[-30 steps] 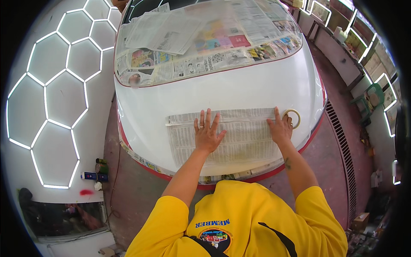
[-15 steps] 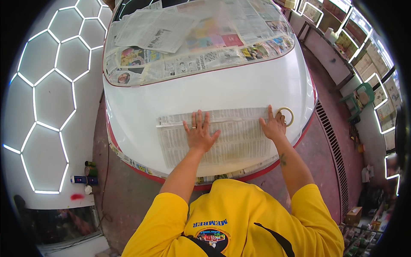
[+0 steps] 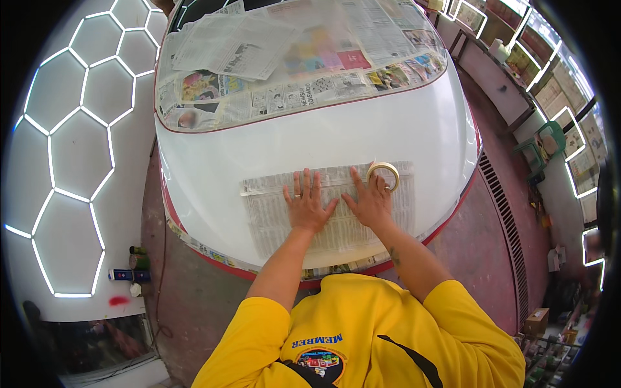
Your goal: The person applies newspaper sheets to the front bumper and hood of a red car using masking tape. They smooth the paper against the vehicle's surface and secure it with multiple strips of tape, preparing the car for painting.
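A sheet of newspaper (image 3: 278, 223) lies flat on the white car panel (image 3: 284, 145), with a pale strip along its far edge. My left hand (image 3: 307, 205) presses on the sheet near that edge, fingers spread and nothing in its grip. To its right, my right hand (image 3: 372, 202) also rests on the paper, index finger stretched out. A roll of masking tape (image 3: 392, 171) is held at this hand's other fingers; exactly how they grip it is hidden. The thumbs point toward each other, a small gap apart.
Taped newspaper (image 3: 278, 97) covers the window beyond the panel, and more runs along the near edge above a red bumper strip. A green chair (image 3: 543, 145) and a floor grate (image 3: 504, 226) are at right. Cans (image 3: 138, 261) stand by the left wall.
My right hand has slid left along the newspaper, toward my left hand, carrying the masking tape roll with it. The left hand has shifted only slightly.
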